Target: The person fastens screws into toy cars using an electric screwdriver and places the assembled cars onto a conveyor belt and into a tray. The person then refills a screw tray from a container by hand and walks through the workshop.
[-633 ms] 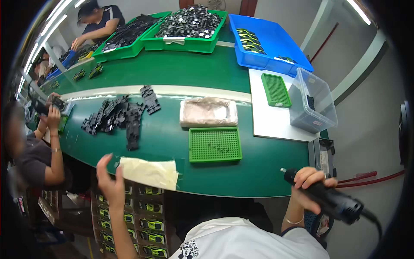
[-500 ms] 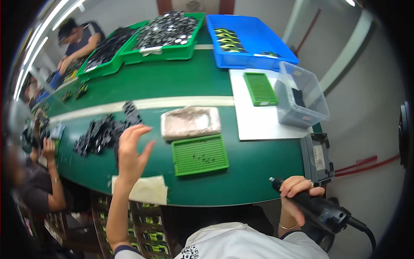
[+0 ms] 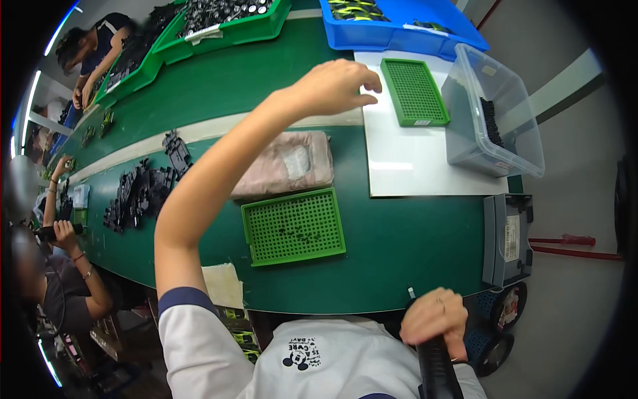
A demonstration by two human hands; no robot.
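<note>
My left arm stretches far across the bench. My left hand (image 3: 335,86) hovers by the left edge of a white board (image 3: 399,176), fingers curled loosely apart, nothing visible in them. Closest to its fingertips is an upright-edged green perforated tray (image 3: 417,93) on that board. Near the bench's front edge, my right hand (image 3: 435,316) wraps round a black corded power screwdriver (image 3: 436,369), its metal tip pointing away from me. A second green perforated tray (image 3: 294,227) with small dark screws scattered in it lies in front of a pinkish wrapped block (image 3: 292,163), partly hidden by my left forearm.
Black plastic parts (image 3: 139,193) lie heaped at left. Beyond stand a green bin (image 3: 226,30) of dark, shiny parts and a blue bin (image 3: 405,36). A clear plastic box (image 3: 492,126) and a grey case (image 3: 508,239) line the right side. Co-workers sit at left.
My left hand has swung from above the black parts, forward and right to the white board. My right hand has drawn the screwdriver slightly left and nearer my body. The view has shifted.
</note>
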